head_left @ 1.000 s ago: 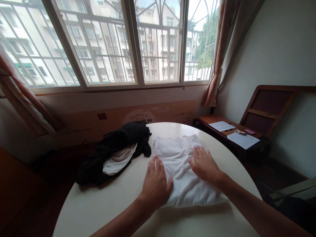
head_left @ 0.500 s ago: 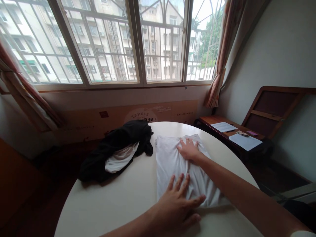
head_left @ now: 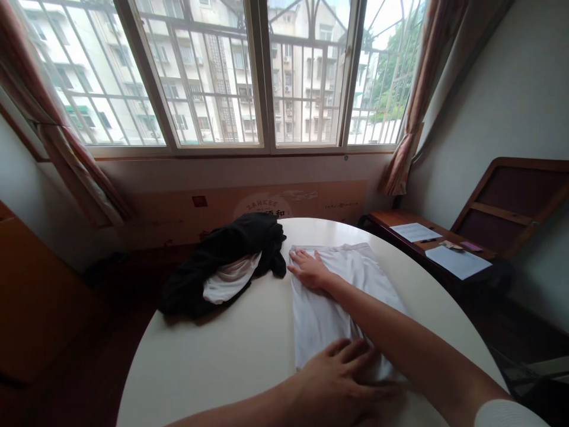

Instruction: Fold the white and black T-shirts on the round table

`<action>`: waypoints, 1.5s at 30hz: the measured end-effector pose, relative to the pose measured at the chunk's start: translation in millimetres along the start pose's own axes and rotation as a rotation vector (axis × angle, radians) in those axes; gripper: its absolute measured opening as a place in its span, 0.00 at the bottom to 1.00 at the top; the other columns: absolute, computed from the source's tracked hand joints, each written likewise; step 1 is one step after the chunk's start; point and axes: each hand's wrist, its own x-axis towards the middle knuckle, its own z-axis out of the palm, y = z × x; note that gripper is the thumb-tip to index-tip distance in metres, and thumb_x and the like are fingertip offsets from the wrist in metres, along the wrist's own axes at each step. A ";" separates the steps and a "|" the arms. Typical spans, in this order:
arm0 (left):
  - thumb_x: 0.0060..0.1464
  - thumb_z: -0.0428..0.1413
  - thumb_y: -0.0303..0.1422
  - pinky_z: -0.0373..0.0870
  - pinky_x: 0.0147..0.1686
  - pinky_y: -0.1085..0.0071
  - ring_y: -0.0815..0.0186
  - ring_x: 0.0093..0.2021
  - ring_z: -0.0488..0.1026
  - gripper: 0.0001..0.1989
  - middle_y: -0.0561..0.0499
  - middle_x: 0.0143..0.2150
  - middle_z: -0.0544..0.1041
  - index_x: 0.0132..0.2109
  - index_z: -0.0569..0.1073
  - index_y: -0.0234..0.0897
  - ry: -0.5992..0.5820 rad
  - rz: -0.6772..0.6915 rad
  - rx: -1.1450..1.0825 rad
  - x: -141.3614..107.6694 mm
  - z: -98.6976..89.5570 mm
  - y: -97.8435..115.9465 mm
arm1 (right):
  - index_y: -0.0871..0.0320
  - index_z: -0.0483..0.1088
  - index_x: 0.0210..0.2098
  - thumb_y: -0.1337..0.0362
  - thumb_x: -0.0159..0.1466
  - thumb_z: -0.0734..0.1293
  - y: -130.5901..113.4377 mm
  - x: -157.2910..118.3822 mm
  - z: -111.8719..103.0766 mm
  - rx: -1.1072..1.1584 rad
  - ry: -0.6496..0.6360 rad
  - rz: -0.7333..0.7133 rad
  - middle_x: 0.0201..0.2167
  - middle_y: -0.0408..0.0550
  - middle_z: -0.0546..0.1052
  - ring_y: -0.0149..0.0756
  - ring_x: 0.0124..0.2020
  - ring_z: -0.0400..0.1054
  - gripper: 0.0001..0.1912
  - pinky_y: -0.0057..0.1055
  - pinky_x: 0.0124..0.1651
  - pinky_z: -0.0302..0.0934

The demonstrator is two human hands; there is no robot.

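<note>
1. The folded white garment (head_left: 338,302) lies flat on the round cream tabletop (head_left: 213,362), right of the table's middle and running from near the far edge toward the person. It forms a long, narrow rectangle of thin, soft fabric, with a straight far edge, faint creases along its length, and a slightly doubled fold at the far end.

2. The right hand (head_left: 309,270) reaches across the garment and rests palm-down on its far left corner. Its fingers (head_left: 297,260) lie flat and close together, not clamped on the fabric. A white sleeve (head_left: 507,414) shows at the bottom of the frame on that arm.

3. The left hand (head_left: 340,379) lies on the near end of the garment, at the table's near edge, and partly covers the fabric. Its fingers (head_left: 351,350) are slightly apart and curved, spread over the cloth with no pinch visible.

4. A black garment (head_left: 222,270) lies bunched just left of the folded one, with a white lining or white cloth (head_left: 230,277) showing through its middle.

5. Beyond the table stands a wide window (head_left: 267,77) with metal security bars and patterned curtains (head_left: 411,112), and a cardboard panel (head_left: 267,207) leans below it. To the right, a low wooden table (head_left: 391,218) carries two sheets of paper (head_left: 457,262), and a wooden frame (head_left: 511,204) stands behind them.
</note>
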 end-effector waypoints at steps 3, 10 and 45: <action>0.72 0.47 0.47 0.53 0.73 0.52 0.49 0.75 0.56 0.27 0.49 0.78 0.56 0.74 0.61 0.52 -0.027 0.045 -0.041 1.7 0.2 -0.2 | 0.62 0.46 0.78 0.52 0.77 0.46 8.7 -6.9 -9.9 0.108 0.083 0.116 0.79 0.54 0.48 0.43 0.79 0.39 0.35 0.52 0.76 0.31; 0.72 0.48 0.43 0.49 0.74 0.53 0.48 0.78 0.46 0.39 0.29 0.78 0.48 0.78 0.42 0.29 -0.017 -0.062 -0.120 2.8 9.4 0.5 | 0.70 0.48 0.76 0.49 0.75 0.50 65.4 -62.5 -13.6 -0.254 0.192 0.580 0.77 0.67 0.49 0.56 0.78 0.37 0.39 0.63 0.74 0.29; 0.67 0.47 0.45 0.44 0.75 0.46 0.44 0.79 0.42 0.39 0.29 0.78 0.49 0.75 0.56 0.21 0.067 -0.809 0.065 0.2 -3.8 -45.7 | 0.50 0.51 0.77 0.45 0.76 0.53 113.8 -101.5 -33.1 -0.303 0.084 0.366 0.77 0.61 0.51 0.56 0.78 0.42 0.35 0.70 0.71 0.36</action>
